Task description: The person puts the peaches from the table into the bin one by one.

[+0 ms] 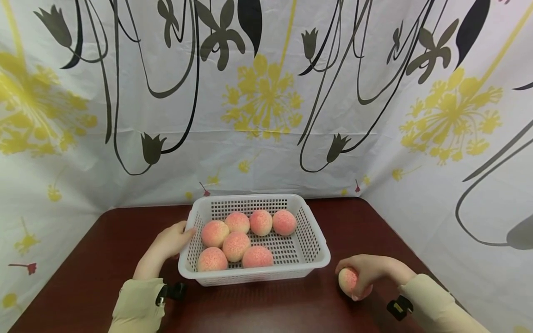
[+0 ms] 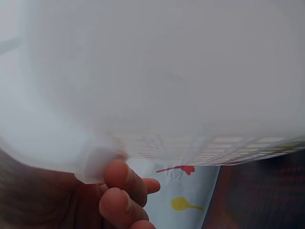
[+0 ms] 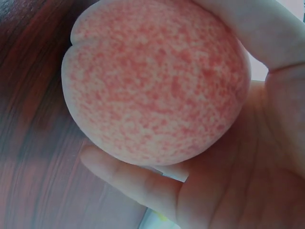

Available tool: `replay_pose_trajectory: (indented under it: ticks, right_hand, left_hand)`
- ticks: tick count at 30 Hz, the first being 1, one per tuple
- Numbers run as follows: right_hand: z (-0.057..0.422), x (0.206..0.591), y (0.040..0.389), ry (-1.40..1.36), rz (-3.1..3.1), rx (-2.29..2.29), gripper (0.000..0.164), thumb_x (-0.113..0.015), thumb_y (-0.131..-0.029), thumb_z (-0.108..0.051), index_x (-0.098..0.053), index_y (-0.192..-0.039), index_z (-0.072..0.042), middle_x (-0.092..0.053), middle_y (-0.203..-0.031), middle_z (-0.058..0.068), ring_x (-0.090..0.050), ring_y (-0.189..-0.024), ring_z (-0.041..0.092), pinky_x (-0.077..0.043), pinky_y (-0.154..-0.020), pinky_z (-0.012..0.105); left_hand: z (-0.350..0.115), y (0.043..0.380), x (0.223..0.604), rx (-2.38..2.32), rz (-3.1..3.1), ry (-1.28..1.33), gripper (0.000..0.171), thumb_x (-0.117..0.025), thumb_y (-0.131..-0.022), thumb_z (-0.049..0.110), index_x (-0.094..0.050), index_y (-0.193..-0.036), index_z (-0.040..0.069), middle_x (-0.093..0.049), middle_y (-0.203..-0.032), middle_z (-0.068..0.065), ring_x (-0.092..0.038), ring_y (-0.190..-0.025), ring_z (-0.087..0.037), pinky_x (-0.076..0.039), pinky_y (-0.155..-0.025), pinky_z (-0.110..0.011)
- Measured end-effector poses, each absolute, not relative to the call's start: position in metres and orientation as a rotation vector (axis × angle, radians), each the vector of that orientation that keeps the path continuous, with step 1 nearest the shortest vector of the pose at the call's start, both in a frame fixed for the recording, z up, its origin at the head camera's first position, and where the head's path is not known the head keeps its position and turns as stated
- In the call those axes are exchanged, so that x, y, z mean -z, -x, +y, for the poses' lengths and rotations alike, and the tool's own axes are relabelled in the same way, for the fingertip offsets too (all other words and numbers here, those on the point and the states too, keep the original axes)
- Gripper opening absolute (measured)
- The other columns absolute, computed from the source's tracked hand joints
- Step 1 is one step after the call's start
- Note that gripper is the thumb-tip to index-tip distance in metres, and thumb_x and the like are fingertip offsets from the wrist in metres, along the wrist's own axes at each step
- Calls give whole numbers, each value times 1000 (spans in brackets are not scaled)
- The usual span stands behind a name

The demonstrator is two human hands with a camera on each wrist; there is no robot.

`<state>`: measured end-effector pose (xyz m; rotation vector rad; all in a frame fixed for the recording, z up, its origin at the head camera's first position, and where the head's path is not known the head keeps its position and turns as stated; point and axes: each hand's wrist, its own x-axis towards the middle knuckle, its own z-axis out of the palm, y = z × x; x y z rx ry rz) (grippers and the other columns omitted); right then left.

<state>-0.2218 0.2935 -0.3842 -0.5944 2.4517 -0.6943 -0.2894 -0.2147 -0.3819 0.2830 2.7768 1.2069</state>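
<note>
A white plastic basket (image 1: 254, 278) with perforated walls stands on the dark table, several pink-and-cream peaches (image 1: 236, 246) lying inside it. My left hand (image 1: 174, 238) grips the basket's left rim; in the left wrist view its curled fingers (image 2: 125, 207) show beneath the rim (image 2: 90, 164). To the right of the basket, my right hand (image 1: 368, 270) holds one peach (image 1: 348, 280) low over the table, thumb and fingers round it. Up close in the right wrist view, that peach (image 3: 157, 86) has a speckled red skin and a crease at one side.
The dark reddish wooden table (image 1: 258, 305) reaches back to a white curtain (image 1: 266, 171) printed with yellow and grey flowers, which also hangs at both sides. Inside the basket, the right part of the floor (image 1: 291, 252) shows bare mesh. Black straps with small devices (image 1: 399, 307) sit at both wrists.
</note>
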Motion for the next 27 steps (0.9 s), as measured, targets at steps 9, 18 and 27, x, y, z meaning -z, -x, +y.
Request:
replay_pose_trajectory:
  ticks: [9,18,27]
  right_hand:
    - [292,386,221,603,2410,732,50,-74,-60,-2,-61,-107,-13,-57,-92,0,-54,-77,11,-48,-61,27]
    - [291,385,221,582,2373,766,51,-70,-61,2,-60,-109,-11,-56,-94,3,-53,-79,14,-47,-61,27]
    - [292,385,221,561,2389,739,51,-69,-60,1,-60,-108,-13,-56,-93,3,-54,-77,15,-47,-60,27]
  left_hand:
    - [-214,288,382,-1196,2782,-263,47,-47,-102,26,-44,-136,-6,-65,-85,-9,-61,-60,-17,-52,-55,-41]
    - [-214,289,381,-1198,2775,-267,48,-47,-102,27,-43,-136,-7,-66,-89,-10,-63,-66,-18,-52,-56,-39]
    - [-214,291,383,-1196,2777,-261,49,-47,-102,27,-43,-137,-6,-66,-91,-11,-63,-67,-18,-53,-58,-40]
